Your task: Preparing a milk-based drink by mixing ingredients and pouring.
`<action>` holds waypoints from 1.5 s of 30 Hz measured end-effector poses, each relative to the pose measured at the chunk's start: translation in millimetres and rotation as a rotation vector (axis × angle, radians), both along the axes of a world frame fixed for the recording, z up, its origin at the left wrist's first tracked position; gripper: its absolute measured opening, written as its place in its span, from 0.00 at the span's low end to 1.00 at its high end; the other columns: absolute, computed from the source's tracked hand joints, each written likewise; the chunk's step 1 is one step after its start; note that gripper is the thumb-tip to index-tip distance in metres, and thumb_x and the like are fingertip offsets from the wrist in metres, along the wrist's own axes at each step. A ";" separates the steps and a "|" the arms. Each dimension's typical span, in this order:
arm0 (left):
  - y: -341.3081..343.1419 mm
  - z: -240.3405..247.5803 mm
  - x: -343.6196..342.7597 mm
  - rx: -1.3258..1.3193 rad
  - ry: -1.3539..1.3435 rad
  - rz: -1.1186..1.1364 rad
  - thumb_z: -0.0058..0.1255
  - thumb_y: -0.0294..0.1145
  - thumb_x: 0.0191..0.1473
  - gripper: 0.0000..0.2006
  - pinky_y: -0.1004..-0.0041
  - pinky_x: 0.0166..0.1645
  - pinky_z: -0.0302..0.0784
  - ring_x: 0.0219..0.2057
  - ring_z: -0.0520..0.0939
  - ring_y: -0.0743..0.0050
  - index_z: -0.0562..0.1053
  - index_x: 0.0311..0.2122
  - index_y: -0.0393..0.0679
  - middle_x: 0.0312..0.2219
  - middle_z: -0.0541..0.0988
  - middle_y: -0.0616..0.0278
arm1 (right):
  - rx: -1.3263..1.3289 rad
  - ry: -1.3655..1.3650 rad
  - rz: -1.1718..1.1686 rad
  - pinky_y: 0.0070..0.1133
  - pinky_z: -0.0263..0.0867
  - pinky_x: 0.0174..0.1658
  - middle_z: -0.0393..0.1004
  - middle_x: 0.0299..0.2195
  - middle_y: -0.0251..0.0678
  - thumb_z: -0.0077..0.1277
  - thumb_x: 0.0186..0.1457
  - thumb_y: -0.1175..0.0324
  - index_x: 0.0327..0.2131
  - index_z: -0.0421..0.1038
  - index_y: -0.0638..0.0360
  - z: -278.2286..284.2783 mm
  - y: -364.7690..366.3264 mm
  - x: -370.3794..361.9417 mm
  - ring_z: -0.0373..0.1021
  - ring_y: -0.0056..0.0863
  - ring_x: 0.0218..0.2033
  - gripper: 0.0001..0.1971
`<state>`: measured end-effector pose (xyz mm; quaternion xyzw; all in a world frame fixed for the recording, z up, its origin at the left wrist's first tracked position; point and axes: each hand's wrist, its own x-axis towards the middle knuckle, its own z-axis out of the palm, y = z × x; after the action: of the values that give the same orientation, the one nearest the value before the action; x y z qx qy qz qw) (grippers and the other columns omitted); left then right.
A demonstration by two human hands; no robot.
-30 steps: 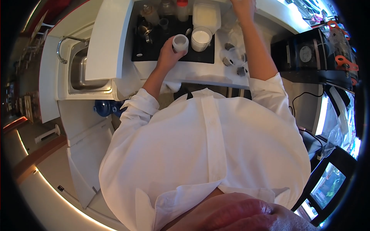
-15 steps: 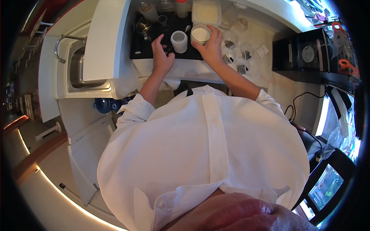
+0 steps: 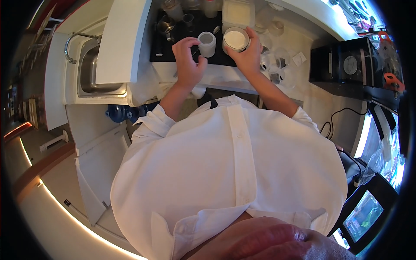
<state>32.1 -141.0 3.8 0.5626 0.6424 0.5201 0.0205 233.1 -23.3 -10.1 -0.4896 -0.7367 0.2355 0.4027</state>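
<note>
My right hand [image 3: 248,54] is wrapped round a short clear glass [image 3: 236,40] with something white in it. It stands at the front right part of a black mat [image 3: 173,55]. To its left is a white cylindrical jar [image 3: 207,45], upright and without a lid. My left hand [image 3: 188,63] is beside that jar, thumb and fingers apart and curved, the fingertips near its left side; whether they touch it I cannot tell. A thin dark thing lies close to the left thumb, too small to name. A spoon [image 3: 216,30] rests behind the jar.
Behind the glass is a clear container [image 3: 238,15] of pale content. A metal pitcher [image 3: 166,26], a small cup [image 3: 188,21] and bottles stand at the back left. Clear cups [image 3: 277,60] sit to the right, then a black machine [image 3: 340,65]. A sink [image 3: 97,69] lies far left.
My left hand has come closer to the white jar, its fingers now more bent. My right hand remains round the glass. The whole view has shifted slightly.
</note>
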 end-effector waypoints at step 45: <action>-12.7 37.8 -28.8 -0.324 0.328 0.297 0.80 0.50 0.37 0.48 0.41 0.71 0.48 0.67 0.69 0.53 0.73 0.66 0.50 0.56 0.81 0.58 | -0.127 -0.201 0.323 0.48 0.59 0.70 0.68 0.69 0.42 0.77 0.47 0.47 0.71 0.68 0.49 -22.0 -4.1 -53.2 0.61 0.50 0.70 0.48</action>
<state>3.3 -153.7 41.7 0.5282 0.7875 0.3097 -0.0707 179.9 -27.4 -32.1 -0.4107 -0.8257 0.2930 0.2525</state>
